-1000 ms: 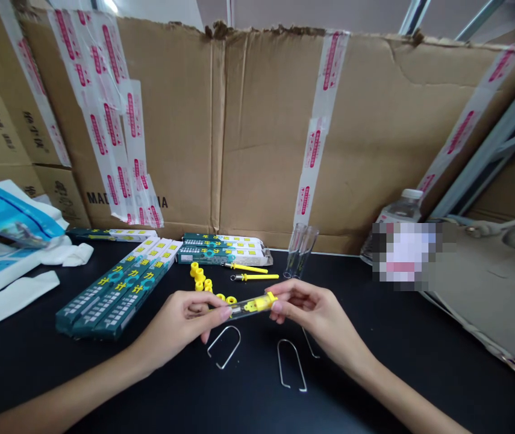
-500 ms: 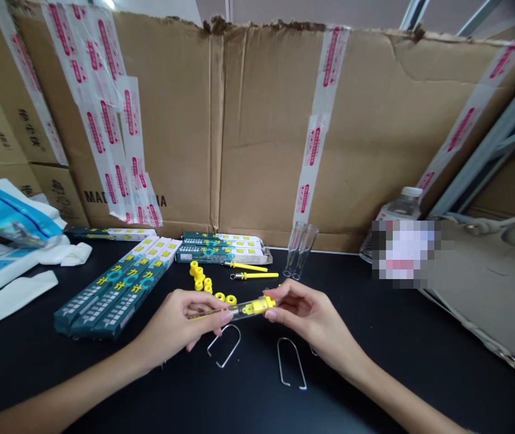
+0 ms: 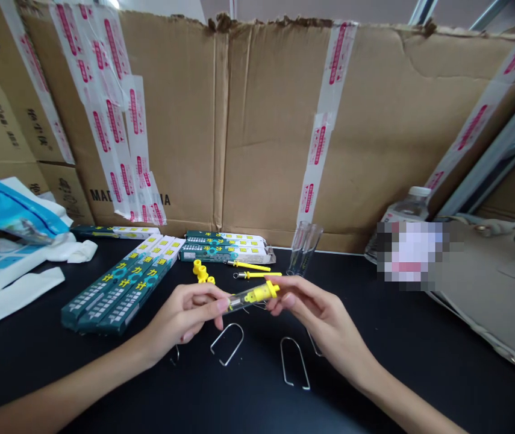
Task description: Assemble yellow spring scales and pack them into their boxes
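The left hand's (image 3: 189, 310) closed fingers pinch the clear tube (image 3: 239, 300) at six o'clock in view, best kept steady, while the right hand's (image 3: 319, 306) slightly parted fingers adjoin its two-o'clock yellow plug (image 3: 261, 293), grip indeterminable.

Between the right hand (image 3: 318, 307) and the beige bag (image 3: 496, 289), bare worktop (image 3: 411, 337) leaves a way through; ahead, clear tubes (image 3: 308, 253) and the cardboard wall (image 3: 266, 132) stand in the way, and green boxes (image 3: 97, 300) obstruct the left
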A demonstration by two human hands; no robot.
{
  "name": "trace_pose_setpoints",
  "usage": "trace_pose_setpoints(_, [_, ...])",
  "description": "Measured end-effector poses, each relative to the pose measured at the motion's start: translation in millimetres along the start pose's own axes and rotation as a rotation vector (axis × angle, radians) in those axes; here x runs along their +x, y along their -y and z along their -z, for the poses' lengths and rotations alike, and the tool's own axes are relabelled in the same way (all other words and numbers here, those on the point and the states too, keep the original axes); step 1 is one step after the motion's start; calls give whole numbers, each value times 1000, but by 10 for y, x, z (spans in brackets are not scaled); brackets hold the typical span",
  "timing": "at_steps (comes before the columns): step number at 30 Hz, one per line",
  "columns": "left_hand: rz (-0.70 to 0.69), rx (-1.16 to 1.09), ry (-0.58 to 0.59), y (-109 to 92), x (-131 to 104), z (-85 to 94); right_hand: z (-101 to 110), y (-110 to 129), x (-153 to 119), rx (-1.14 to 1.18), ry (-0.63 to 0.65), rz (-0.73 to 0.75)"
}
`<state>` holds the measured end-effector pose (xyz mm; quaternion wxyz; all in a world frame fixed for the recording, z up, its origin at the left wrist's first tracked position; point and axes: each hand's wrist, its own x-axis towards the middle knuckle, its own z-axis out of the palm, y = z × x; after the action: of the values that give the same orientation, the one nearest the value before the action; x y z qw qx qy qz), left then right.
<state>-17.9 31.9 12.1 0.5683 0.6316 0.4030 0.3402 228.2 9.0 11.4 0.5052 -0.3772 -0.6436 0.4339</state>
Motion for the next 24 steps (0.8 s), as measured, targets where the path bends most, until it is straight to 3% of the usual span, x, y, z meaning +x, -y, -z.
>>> trace_pose_setpoints(4, [33, -127, -80, -29, -4, 0, 21, 17, -28, -105, 34, 44])
trace_pose_setpoints(9, [-23, -188, -140, -17, -11, 15, 52, 17, -5, -35, 2, 50])
trace_pose_setpoints(13, [-67, -186, -175, 10, -1, 23, 30, -43, 65, -392, -14, 126])
trace_pose_setpoints(19, [-168, -118, -278, 15, 0, 10, -344, -207, 240, -722, 105, 268])
trace_pose_setpoints(24, [-229, -20, -403, -37, -41, -2, -670, -243, 483, -941, 85, 275])
